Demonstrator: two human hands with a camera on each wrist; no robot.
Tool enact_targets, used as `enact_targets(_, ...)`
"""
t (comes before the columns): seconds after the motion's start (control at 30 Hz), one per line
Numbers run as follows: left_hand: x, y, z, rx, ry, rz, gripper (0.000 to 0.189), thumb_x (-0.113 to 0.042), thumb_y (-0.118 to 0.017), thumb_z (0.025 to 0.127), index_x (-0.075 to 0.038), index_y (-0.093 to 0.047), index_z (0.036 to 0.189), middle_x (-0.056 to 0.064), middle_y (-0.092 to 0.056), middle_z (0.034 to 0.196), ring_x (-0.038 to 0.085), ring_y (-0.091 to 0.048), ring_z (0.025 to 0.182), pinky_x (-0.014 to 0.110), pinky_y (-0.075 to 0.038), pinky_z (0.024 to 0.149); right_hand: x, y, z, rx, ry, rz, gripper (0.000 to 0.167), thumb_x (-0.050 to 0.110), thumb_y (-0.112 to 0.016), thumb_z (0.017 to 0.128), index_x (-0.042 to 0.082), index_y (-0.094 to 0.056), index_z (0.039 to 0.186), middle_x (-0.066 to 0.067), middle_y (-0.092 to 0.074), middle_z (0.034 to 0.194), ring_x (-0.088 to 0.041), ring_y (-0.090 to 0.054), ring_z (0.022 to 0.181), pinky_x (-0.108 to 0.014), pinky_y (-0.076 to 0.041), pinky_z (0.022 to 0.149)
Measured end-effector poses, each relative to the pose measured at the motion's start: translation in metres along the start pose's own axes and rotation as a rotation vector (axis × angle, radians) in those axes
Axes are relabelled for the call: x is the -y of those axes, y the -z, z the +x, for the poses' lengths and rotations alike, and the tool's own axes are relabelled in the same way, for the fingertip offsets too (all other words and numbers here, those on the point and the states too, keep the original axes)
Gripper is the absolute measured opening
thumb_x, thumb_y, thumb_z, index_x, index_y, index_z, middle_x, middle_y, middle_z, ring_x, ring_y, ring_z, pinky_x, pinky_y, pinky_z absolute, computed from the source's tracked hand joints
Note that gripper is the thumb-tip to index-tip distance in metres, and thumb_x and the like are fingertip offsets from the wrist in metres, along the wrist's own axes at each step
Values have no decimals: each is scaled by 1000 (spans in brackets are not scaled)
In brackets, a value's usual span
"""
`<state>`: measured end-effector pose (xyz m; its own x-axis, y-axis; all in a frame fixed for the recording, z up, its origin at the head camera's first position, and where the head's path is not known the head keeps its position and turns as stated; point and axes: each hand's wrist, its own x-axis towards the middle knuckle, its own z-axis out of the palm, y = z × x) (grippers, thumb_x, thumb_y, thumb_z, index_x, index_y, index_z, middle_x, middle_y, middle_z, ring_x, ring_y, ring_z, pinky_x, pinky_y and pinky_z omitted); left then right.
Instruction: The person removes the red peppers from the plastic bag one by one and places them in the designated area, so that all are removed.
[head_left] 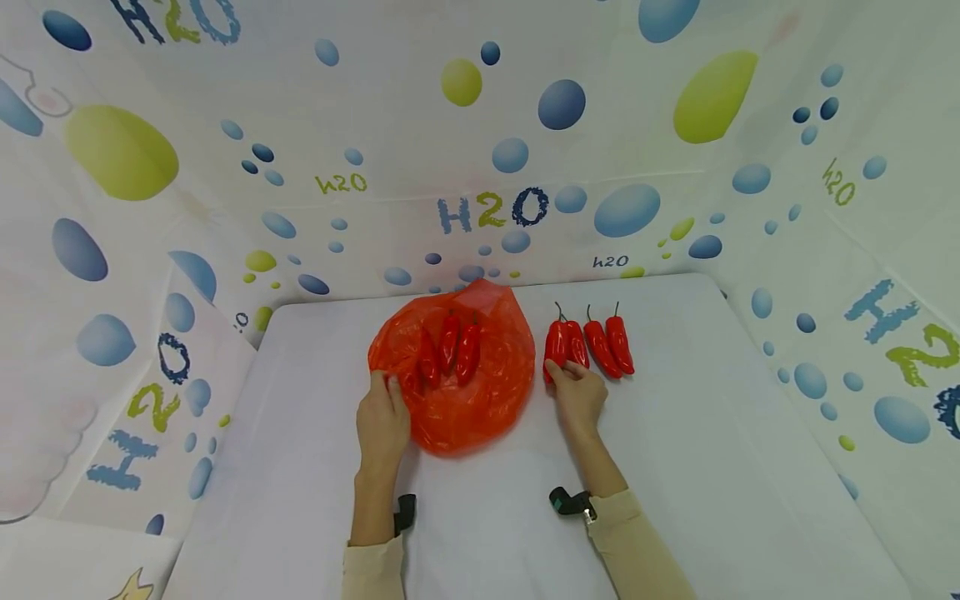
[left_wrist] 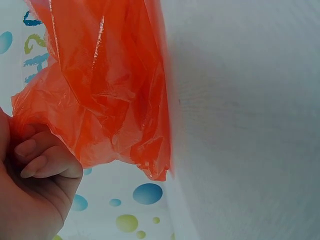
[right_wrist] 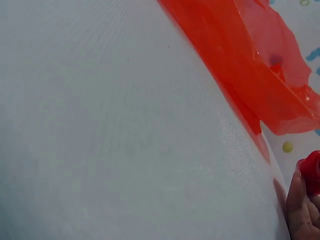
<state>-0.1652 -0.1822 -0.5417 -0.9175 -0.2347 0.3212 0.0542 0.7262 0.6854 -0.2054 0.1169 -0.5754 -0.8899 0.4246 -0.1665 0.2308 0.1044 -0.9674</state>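
- Fingers (left_wrist: pixel 37 165) of the left hand (head_left: pixel 383 423) are curled, and the rim of the orange bag (head_left: pixel 468 421) is pinched at its left near side.
- By the right hand (head_left: pixel 582 397), the near end of the leftmost loose pepper (head_left: pixel 557 337) is grasped between thumb and fingertips.
- The left hand is held with its back turned upward and its fingertips directed toward the far side; the wrist is kept roughly in line with the forearm, which is extended almost straight from the near edge.
- The right forearm is slanted from near right to far left, and the right hand is likewise aimed far and left, just beside the bag's right side.
- Both forearms are covered by beige sleeves (head_left: pixel 375 567), and a black wrist camera (head_left: pixel 570 501) is worn at each wrist.
- The orange bag is placed on the white table (head_left: pixel 720 458), between the two hands and toward the far edge; three bagged peppers (head_left: pixel 448 342) can be seen within its outline.
- To the right of the grasped pepper, three other peppers (head_left: pixel 618 343) are lined up side by side, their stems pointed to the far side.
- Behind the table, a white backdrop (head_left: pixel 405 108) is printed with blue and green spots and "H2O" lettering.
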Motion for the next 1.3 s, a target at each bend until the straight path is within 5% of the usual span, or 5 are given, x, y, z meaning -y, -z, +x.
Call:
enact_targets(0.6,-4,1,1,19,11,11,22,-22,-45,113,-1,-51,115,12,-56,75,29,-55,68,38,-51,66,-4,10,6,-176,164,-183,35,36,-79,93,4,-78,106,-8,-77,81,-23,-73,69,-31,-55,63)
enact_targets(1.3,-2,1,0,7,10,11,23,-23,-43,113,-1,-51,113,11,-54,73,29,-54,67,39,-48,65,-9,33,13,-303,189,-500,35,41,-76,91,7,-74,85,-12,-75,80,-37,-70,76,-50,-53,64)
